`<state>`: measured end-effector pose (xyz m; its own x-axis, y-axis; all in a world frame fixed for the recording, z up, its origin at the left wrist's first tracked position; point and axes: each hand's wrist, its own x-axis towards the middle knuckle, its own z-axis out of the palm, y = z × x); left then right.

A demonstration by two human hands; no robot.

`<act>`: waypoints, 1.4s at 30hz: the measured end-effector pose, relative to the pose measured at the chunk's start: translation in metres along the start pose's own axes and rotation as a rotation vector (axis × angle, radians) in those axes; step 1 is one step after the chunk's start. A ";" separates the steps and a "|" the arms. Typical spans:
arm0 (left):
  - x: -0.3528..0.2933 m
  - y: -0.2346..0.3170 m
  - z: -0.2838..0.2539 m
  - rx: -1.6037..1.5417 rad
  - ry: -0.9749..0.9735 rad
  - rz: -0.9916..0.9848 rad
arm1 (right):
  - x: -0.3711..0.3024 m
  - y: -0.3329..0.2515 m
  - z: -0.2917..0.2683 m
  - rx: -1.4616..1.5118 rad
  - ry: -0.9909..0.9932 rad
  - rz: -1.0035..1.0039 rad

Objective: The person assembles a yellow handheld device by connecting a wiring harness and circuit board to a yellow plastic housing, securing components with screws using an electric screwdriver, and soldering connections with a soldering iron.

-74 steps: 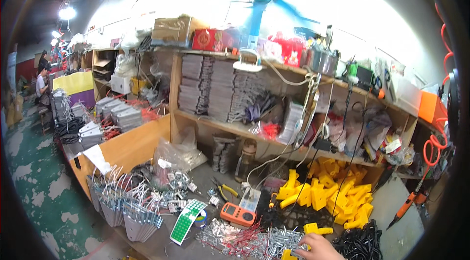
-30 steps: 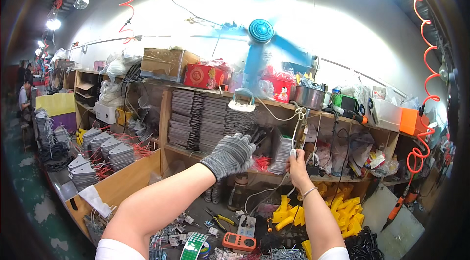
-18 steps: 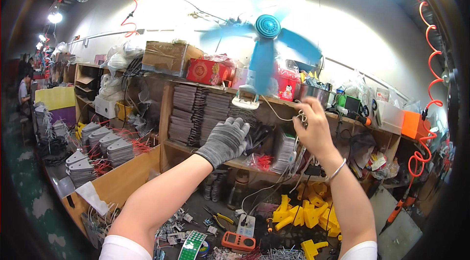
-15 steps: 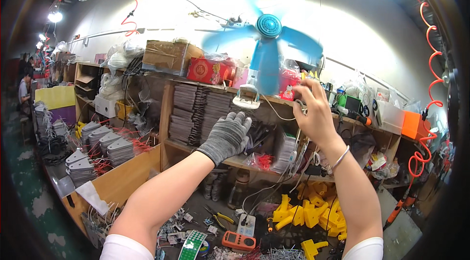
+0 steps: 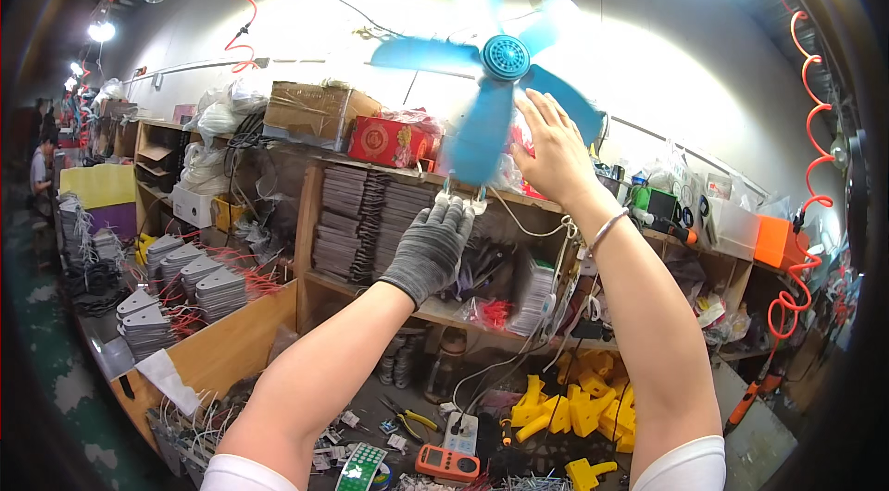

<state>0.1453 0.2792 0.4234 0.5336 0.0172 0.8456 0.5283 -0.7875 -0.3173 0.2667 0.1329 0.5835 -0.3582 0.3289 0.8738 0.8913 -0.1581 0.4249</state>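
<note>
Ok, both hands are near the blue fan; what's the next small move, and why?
Probably ease the right hand back from the fan: its blades look blurred, so may be spinning, and the hand overlaps one in view, though contact isn't clear.

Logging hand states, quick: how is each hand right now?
Left hand: gloved, fingers at the white base of the blue fan; whether it grips cannot be told.
Right hand: bare, open, near the fan, nothing visibly held.
</note>
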 end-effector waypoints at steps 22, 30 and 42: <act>0.080 0.004 0.028 -0.047 -0.173 -0.217 | 0.122 0.042 0.051 -0.210 -0.023 0.218; 0.076 0.009 0.013 -0.015 -0.201 -0.218 | 0.135 0.020 0.053 -0.248 -0.076 0.477; 0.083 0.019 0.020 0.034 -0.161 -0.182 | 0.155 0.031 0.053 -0.089 0.058 0.429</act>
<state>0.2127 0.2776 0.4787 0.5247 0.2566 0.8117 0.6454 -0.7416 -0.1828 0.2537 0.2279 0.7202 0.0216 0.1636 0.9863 0.9361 -0.3497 0.0375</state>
